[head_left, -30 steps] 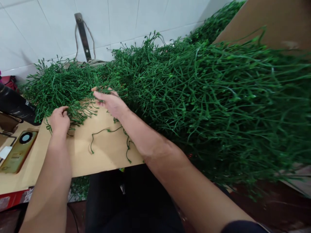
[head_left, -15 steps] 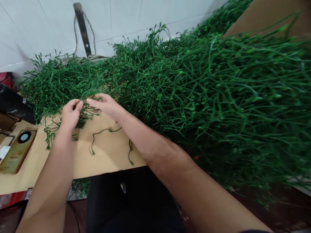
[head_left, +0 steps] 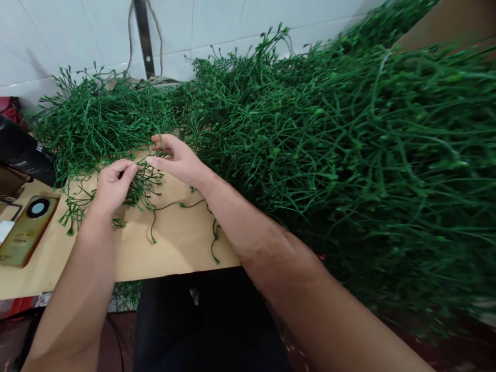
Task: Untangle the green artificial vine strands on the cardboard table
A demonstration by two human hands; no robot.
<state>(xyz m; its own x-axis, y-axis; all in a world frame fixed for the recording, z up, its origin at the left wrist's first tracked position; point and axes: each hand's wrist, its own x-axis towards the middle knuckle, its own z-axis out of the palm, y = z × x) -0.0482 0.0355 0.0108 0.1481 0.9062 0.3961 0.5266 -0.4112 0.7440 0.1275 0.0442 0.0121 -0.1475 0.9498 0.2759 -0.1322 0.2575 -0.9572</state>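
Note:
My left hand [head_left: 115, 186] is closed, thumb against the fingers, pinching a small bunch of thin green plant stems [head_left: 144, 187] with budded, branching tips; they look like artificial plastic stems. Just to its right, my right hand [head_left: 179, 161] has its thumb and fingers apart. Its thumb tip is close to the pinched end of the bunch, and thin green strands show by its fingertips; whether it touches them is hard to see. Under both hands lies brown paper or cardboard [head_left: 135, 253]. A loose stem [head_left: 154, 222] rests on it, and another [head_left: 215, 240] lies by my right forearm.
A large heap of green stems [head_left: 329, 134] fills the right side, and a smaller pile [head_left: 108, 116] lies behind my hands. At left are a black bottle [head_left: 25, 155] and a gold phone [head_left: 29, 232]. A metal bracket [head_left: 144, 41] stands against the tiled wall [head_left: 217, 26].
My right hand has opened its fingers wider and lifted slightly from the bunch. The left hand keeps its pinch. The whole view has shifted a little.

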